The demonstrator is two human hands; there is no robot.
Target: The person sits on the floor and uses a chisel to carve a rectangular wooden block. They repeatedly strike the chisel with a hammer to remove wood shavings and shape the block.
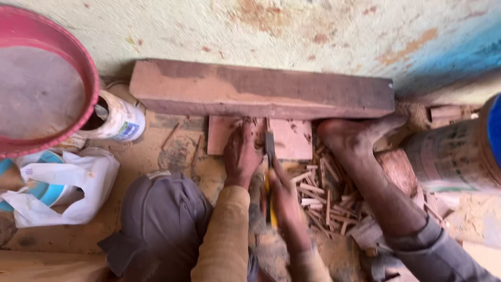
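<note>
Reddish wood fills the middle of the head view; a long, heavy beam (261, 90) lies flat against the base of a pale, stained wall (292, 26), and a small flat board (292, 138) sits butted against the beam's near edge, so the beam seems to act as a backstop that keeps the board from sliding away from you.

Your left hand (241, 154) presses down on the board's left half, fingers curled at the far edge, apparently pinning a small piece there, though what it pins is too blurred to tell; your right hand (284, 196) is closed around the yellow handle of a chisel (270, 172), whose dark metal end rests upright on the board just beside your left fingers.

Your bare right foot (355, 137) is planted with its toes against the beam and the board's right edge, likely bracing both; a heap of thin split wood sticks (326, 201) lies between that leg and your right hand, close enough to drop pieces onto.

To the left stand a white plastic tub (117, 122), a pink basin (78, 62) and a crumpled white bag (78, 193); sawdust coats the floor (146, 162).
</note>
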